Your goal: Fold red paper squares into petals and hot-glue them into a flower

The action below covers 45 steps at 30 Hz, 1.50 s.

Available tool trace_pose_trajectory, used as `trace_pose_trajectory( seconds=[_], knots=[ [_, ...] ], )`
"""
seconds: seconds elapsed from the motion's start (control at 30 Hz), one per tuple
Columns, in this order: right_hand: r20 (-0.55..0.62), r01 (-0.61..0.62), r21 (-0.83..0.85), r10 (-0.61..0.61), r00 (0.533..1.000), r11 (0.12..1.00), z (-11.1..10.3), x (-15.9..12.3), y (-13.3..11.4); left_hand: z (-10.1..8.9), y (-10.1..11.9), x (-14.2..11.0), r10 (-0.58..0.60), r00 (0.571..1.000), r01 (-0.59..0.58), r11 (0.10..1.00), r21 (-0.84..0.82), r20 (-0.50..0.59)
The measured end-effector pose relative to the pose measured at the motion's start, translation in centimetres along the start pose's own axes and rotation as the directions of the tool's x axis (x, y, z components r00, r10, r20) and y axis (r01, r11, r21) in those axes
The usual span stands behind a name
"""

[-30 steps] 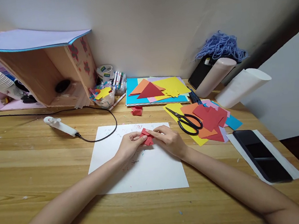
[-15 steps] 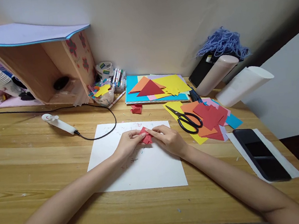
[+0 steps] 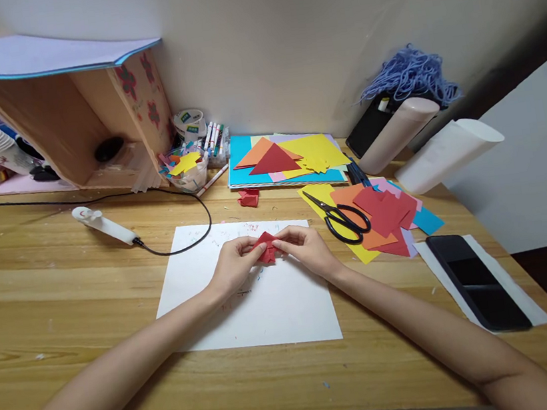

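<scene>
Slightly turned since the earlier frame: small folded red paper (image 3: 268, 251), its peak pointing away, short flaps nearest the person.
White corded tool (image 3: 108, 227) at left, white sheet (image 3: 272, 313) underneath, black scissors (image 3: 329, 211) at right; left hand (image 3: 233, 262) and right hand (image 3: 308, 249) pinch its opposite sides, thumbs partly covering it.

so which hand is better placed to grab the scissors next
Probably the right hand: the scissors lie nearer to it than to the left hand, though both hold the folded red paper.
</scene>
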State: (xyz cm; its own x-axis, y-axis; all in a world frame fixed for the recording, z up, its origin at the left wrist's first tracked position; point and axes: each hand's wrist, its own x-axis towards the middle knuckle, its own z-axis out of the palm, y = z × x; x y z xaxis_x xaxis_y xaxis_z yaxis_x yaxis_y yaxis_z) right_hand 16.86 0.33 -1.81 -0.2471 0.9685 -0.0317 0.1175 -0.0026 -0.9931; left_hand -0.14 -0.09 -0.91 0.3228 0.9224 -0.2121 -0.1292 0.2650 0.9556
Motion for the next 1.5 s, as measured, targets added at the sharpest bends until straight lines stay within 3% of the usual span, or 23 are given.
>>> trace_pose_trajectory(
  seconds=[0.17, 0.4, 0.63, 0.87, 1.07, 1.27, 1.5],
  knots=[
    [-0.018, 0.002, -0.015, -0.002, 1.0, 1.0, -0.1, 0.0, -0.3, -0.2, -0.1, 0.0, 0.036, 0.999, -0.037, 0.996, 0.084, 0.011],
    [0.014, 0.033, -0.025, -0.032, 0.999, 0.999, -0.4, -0.1, -0.6, -0.4, 0.4, 0.1, -0.032, 0.996, 0.02, 0.988, 0.156, 0.078],
    [0.052, 0.004, -0.009, -0.004, 0.999, 1.0, -0.2, -0.1, -0.5, -0.5, 0.4, 0.1, 0.041, 0.999, -0.039, 0.968, 0.25, -0.002],
    [0.073, 0.041, -0.082, -0.035, 0.997, 0.996, -0.3, -0.2, -0.6, -0.5, 0.8, 0.1, 0.064, 0.997, -0.075, 0.927, 0.367, 0.042],
    [0.085, 0.063, -0.151, -0.051, 0.995, 0.986, -0.1, -0.5, -1.0, -0.3, 0.7, 0.1, 0.071, 0.997, -0.079, 0.924, 0.375, 0.035],
    [0.141, 0.033, -0.277, 0.007, 0.99, 0.96, 0.0, -0.4, -0.8, -0.6, 0.2, 0.2, 0.072, 0.997, -0.071, 0.943, 0.325, 0.01],
    [0.126, -0.041, -0.219, 0.07, 0.99, 0.975, -0.2, -0.2, -0.5, -0.3, 0.8, 0.1, 0.023, 0.999, -0.032, 0.96, 0.277, 0.035]
  ],
)
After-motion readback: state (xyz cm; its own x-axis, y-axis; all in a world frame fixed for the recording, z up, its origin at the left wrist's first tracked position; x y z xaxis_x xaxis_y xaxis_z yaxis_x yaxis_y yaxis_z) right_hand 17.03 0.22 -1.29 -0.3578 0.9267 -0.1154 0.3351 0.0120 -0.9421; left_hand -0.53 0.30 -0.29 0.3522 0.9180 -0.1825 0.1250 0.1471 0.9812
